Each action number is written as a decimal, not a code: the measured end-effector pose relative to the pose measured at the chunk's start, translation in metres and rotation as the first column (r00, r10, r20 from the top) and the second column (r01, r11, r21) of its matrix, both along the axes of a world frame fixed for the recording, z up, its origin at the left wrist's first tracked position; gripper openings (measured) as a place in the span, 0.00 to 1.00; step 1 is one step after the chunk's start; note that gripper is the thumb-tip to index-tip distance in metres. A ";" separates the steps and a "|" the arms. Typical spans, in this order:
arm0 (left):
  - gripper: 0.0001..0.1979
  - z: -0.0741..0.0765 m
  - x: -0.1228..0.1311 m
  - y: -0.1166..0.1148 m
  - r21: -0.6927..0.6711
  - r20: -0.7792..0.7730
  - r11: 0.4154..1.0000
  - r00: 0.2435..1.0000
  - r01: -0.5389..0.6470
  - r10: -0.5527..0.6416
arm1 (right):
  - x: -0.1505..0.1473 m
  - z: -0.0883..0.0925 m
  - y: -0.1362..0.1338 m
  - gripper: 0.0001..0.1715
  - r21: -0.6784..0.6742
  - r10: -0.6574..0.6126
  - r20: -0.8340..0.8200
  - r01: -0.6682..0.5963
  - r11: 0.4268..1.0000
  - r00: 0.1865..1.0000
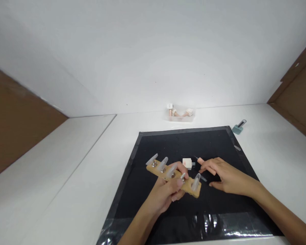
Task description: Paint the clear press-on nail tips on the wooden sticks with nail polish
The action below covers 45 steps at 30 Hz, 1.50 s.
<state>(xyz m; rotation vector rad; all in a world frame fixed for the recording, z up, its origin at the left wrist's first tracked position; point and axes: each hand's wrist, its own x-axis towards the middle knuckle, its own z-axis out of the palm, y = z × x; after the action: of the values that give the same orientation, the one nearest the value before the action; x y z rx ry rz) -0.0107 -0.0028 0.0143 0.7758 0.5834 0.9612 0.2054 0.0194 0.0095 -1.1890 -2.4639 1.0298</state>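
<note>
My left hand is closed around a tan nail practice stand, its thumb on the front near one of the tips. Several clear and whitish false nails stand in a row along it on small metal mounts. My right hand has its fingers around a peach-coloured nail polish brush cap, whose thin brush end points up and left; the thumb is spread away. Between the hands, a small white nail polish bottle lies on its side, its neck toward the right hand. A clear loose piece rests just below.
A black mat with taped edges covers the white table. Behind it stands a clear container with several bottles. At the right are a teal-based object and a loose false nail. Brown panels flank the table.
</note>
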 end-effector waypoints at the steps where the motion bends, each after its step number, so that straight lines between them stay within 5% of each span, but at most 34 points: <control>1: 0.18 0.000 -0.001 0.000 0.002 0.001 1.000 1.000 0.012 -0.012 | -0.001 0.000 0.000 0.23 0.016 0.009 0.004 -0.009 1.000 1.000; 17: 0.19 -0.001 -0.001 -0.004 0.020 -0.012 0.996 0.996 0.088 -0.088 | -0.009 -0.006 0.002 0.23 0.154 0.108 0.079 -0.120 0.981 0.991; 20: 0.19 -0.003 0.000 -0.007 0.102 -0.117 0.992 0.991 0.077 -0.065 | -0.006 -0.005 0.002 0.21 0.130 0.057 0.038 -0.061 0.990 0.998; 24: 0.14 0.002 -0.002 -0.014 0.314 -0.407 0.950 0.905 0.010 0.125 | 0.004 0.008 -0.002 0.16 0.093 -0.147 -0.185 0.166 0.982 0.972; 29: 0.06 0.004 -0.005 -0.021 0.479 -0.598 0.877 0.727 -0.013 0.338 | 0.001 0.032 -0.026 0.25 0.074 -0.274 -0.612 0.399 0.914 0.741; 38: 0.08 0.004 -0.001 -0.023 0.486 -0.537 0.872 0.768 -0.058 0.350 | -0.047 0.045 -0.066 0.33 0.172 -0.207 -0.745 0.483 0.859 0.634; 45: 0.08 0.014 0.000 -0.024 0.440 -0.519 0.897 0.802 -0.045 0.295 | -0.055 0.051 -0.061 0.31 0.255 -0.153 -0.698 0.442 0.860 0.699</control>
<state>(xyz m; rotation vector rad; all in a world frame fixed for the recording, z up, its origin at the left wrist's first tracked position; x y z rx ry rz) -0.0104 -0.0267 0.0283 1.4421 1.0144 1.0323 0.1501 -0.0415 0.0605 -0.8509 -1.7161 0.6325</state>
